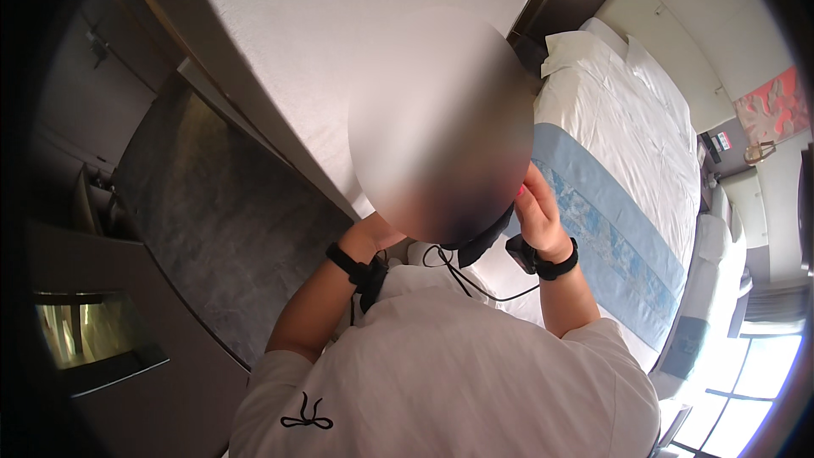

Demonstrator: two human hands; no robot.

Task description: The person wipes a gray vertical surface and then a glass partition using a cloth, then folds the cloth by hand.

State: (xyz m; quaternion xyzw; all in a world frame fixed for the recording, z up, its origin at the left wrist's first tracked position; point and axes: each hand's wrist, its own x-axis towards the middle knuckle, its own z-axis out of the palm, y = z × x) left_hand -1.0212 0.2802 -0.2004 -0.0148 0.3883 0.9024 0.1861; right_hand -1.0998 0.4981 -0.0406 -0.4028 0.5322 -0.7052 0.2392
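My left hand (381, 233) is raised before my chest, and a blurred oval hides most of its fingers, so its hold cannot be told. Opposite it, my right hand (539, 219) has thumb and fingers bent together at the edge of a dark cloth (486, 243). A spot of bright pink shows at the thumb tip. The cloth hangs between my hands, its upper part lost in the blur. Each wrist wears a black strapped device, one on the left (359, 272) and one on the right (540, 259). A thin black cable (489, 296) loops below the cloth.
A pale wall (286, 32) stands close ahead. To the right is a bed with white sheets (623, 114) and a blue runner (610, 235); another bed (706, 273) and a bright window (753, 369) lie beyond. Grey floor (216, 222) stretches left, beside a dark panel (140, 331).
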